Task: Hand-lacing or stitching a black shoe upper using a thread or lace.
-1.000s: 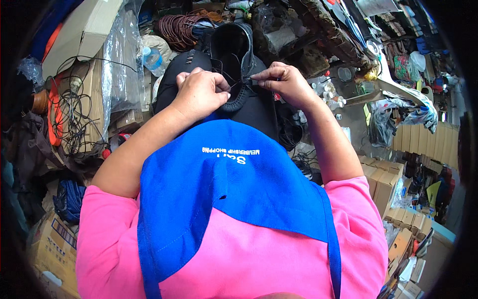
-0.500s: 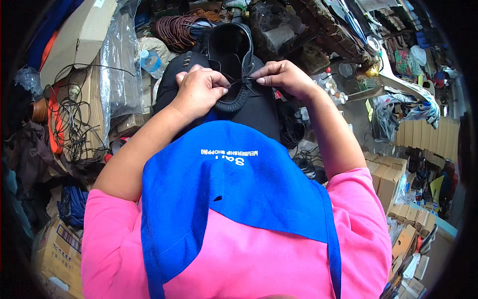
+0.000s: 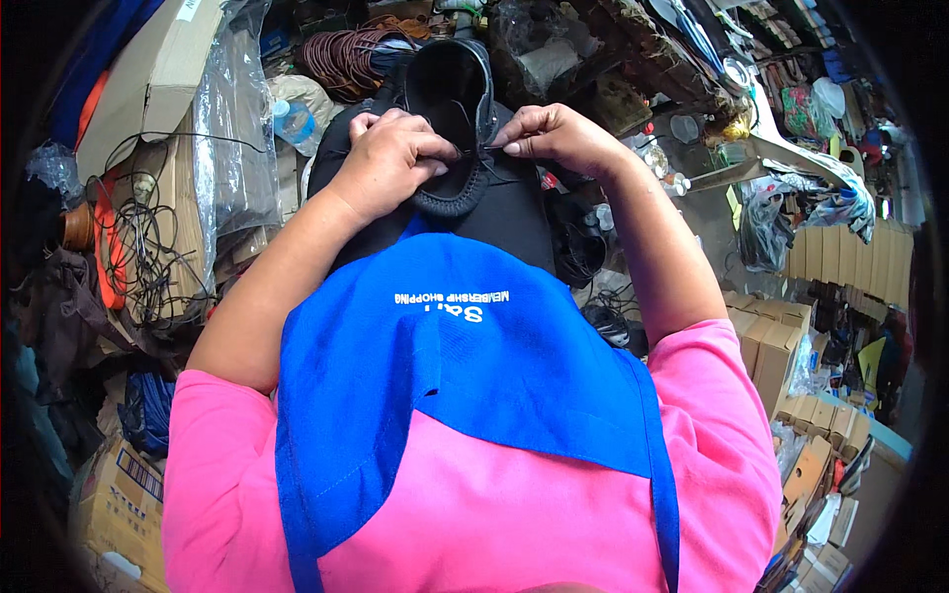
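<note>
A black shoe [image 3: 456, 202] rests on my lap, its opening facing up and its stitched edge toward me. My left hand [image 3: 388, 163] is at the shoe's left side, thumb and forefinger pinched together over the opening on a thin dark thread. On the other side, my right hand [image 3: 565, 140] pinches a thin dark strand, seemingly the same thread, close against the shoe's right edge. The fingertips hide most of the thread, and I cannot make out whether a needle is there.
A coil of brown cord [image 3: 348, 57] lies beyond the shoe. To the left are a plastic bottle [image 3: 294, 121], a cardboard box [image 3: 163, 84] and tangled black wire [image 3: 148, 242]. At right stand a white metal bracket [image 3: 776, 138] and stacked cartons [image 3: 766, 341].
My left fingertips have moved slightly up and right, closer to the shoe's right edge. My right hand has shifted slightly left and up. The shoe has tilted a little.
</note>
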Demonstrator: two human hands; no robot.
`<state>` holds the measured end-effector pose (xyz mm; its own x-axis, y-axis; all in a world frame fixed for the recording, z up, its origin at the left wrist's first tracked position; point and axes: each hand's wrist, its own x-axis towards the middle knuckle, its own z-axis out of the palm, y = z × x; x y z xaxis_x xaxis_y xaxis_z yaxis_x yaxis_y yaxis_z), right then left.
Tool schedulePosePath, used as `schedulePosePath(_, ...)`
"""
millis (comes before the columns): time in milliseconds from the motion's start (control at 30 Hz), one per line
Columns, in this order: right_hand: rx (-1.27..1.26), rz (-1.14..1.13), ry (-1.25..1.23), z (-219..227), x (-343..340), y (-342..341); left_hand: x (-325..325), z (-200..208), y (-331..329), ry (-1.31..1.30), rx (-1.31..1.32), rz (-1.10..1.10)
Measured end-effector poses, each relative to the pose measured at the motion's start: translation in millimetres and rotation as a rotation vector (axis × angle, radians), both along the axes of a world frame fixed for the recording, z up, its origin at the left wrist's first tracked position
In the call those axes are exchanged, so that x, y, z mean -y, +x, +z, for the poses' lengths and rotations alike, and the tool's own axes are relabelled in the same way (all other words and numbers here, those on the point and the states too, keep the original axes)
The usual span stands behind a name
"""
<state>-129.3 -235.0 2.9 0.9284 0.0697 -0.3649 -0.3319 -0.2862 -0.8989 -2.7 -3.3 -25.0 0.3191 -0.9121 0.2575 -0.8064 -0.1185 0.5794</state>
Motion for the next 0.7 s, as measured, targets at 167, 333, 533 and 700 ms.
schedulePosePath(167,-0.01,-0.017,-0.083,8.6,-6.5,-5.7,-4.9,10.9,-12.0,0.04,0.132,0.047)
schedulePosePath(333,0.105,-0.002,-0.267,15.5,-13.3,-7.9,-4.5,27.4,-26.3,0.151,0.018,0.169)
schedulePosePath(533,0.05,-0.016,-0.134,16.2,-12.1,-6.2,-6.4,21.6,-26.5,0.169,-0.151,0.199)
schedulePosePath(700,-0.007,-0.03,-0.091,15.5,-10.0,-3.8,-7.4,18.1,-24.3,0.131,-0.068,0.191)
